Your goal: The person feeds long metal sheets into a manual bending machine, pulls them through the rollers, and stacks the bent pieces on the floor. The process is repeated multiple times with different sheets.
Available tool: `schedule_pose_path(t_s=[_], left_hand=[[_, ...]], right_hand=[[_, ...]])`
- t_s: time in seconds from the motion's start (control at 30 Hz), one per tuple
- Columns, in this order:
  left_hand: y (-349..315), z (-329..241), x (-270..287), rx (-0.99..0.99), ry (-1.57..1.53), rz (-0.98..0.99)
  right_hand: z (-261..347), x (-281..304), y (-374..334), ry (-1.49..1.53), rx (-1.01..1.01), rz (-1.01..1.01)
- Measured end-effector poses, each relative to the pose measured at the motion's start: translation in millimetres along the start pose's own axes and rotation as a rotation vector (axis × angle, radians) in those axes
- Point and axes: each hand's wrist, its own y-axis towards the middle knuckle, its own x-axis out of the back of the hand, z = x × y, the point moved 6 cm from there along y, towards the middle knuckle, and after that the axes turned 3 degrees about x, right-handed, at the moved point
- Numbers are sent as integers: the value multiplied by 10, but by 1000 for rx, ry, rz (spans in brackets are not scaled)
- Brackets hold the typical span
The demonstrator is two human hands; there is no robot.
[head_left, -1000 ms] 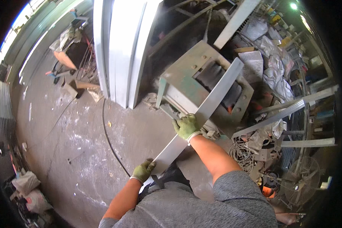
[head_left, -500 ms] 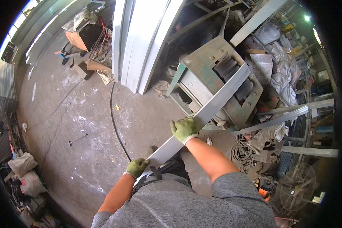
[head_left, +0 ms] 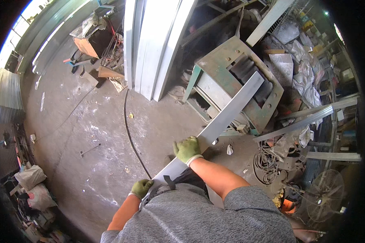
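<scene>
Across the front of the person's body, a long flat pale metal strip slants from beside the waist up and to the right, its far end over the dark rollers of a worn green-and-grey roller machine. Compared with a second ago, the right hand and the strip are drawn back toward the body: the hand then sat close against the machine's near edge, while now a patch of concrete floor shows between them. Less of the strip therefore overlaps the machine, and its tip ends within the roller opening. Whether it touches the rollers or hangs just above them, I cannot tell.

Both hands wear yellow-green gloves with pale cuffs. The right one grips the strip partway along, fingers closed over its edge, some fingertips hidden. The left hand is closed on the near end, low beside the waist. The strip thus runs directly between both sets of fingers and extends well past the right hand. A dark hose on the floor reaches nearly to the left glove in view.
</scene>
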Motion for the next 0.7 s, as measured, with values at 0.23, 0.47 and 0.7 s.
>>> schedule_pose_path(t_s=[0.23,0.47,0.7], left_hand=[[-453,419,327,-10,-22,-42],[-683,528,735,28,19,-187],[-309,-148,836,-203,-1,-394]], right_hand=[[561,0,-99,109,10,-49],[480,577,-37,572,99,-338],[-808,1678,-346,821,-509,-860]])
